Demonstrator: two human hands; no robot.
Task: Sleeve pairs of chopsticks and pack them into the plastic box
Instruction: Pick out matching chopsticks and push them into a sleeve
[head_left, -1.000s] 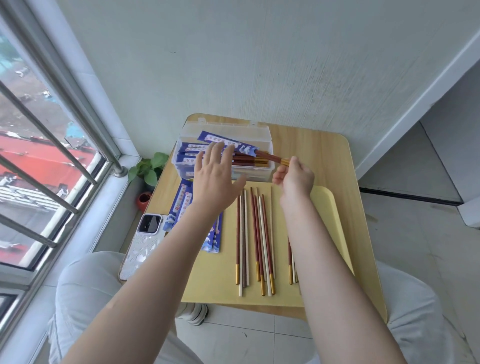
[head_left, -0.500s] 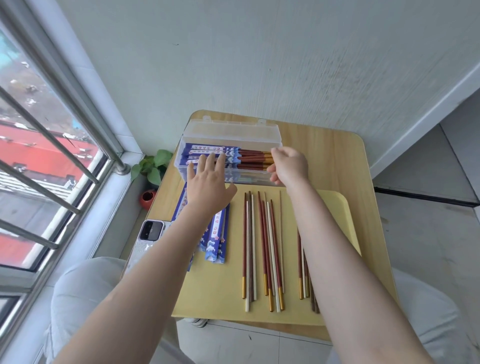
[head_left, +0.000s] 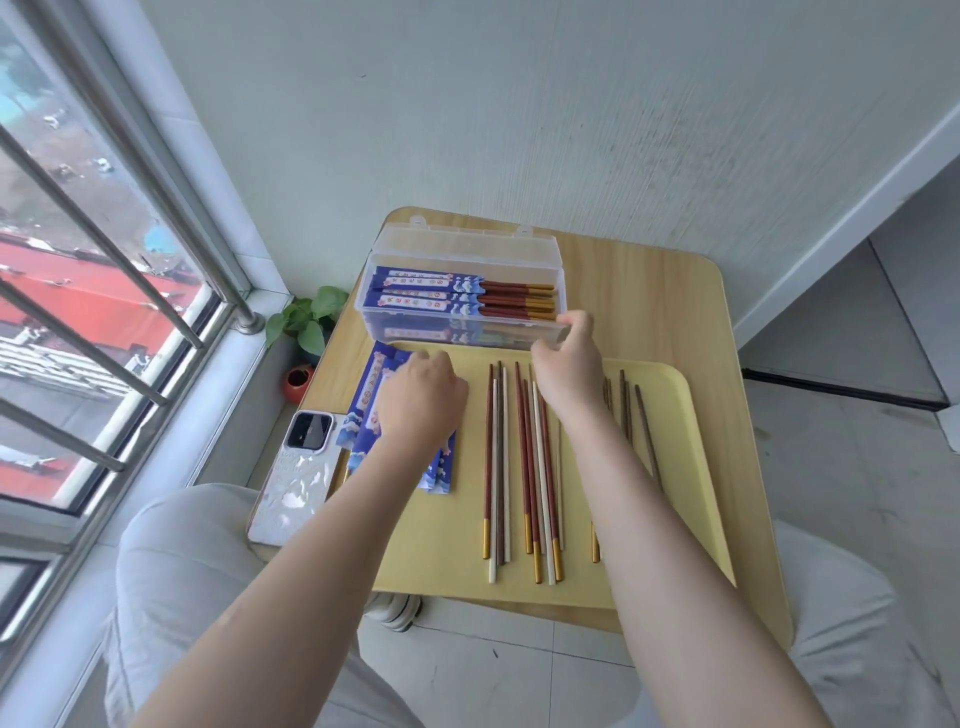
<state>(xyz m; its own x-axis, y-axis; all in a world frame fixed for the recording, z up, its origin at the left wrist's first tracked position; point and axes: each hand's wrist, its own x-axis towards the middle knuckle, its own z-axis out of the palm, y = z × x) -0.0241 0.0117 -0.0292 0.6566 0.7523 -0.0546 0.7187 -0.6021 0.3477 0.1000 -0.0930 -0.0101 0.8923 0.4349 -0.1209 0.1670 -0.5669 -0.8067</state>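
Chopsticks, sleeved: several pairs in blue paper sleeves lie flat in the plastic box at the far side of the table, red shafts and gold ends pointing right. The pair that was being lowered in at an angle a second ago now lies level with the others.
Box: clear, lid tipped back against the wall; it sits just beyond the yellow tray.
Right hand: it has let go of the pair and drawn back to the box's near right corner; the fingers are loosely curled and seem to hold nothing, though whether they touch the box wall I cannot tell.
Left hand: it has dropped from beside the box onto the stack of empty sleeves at the tray's left edge. The fingers curl down onto the top sleeve; the grip itself is hidden under the hand.
Loose chopsticks: red, white and brown sticks lie in rows on the tray, unsleeved.
Meaning for the task: one more pair looks packed, and the next round appears to be starting with a fresh sleeve. Many sticks remain.
Nearby: a phone lies left of the tray.
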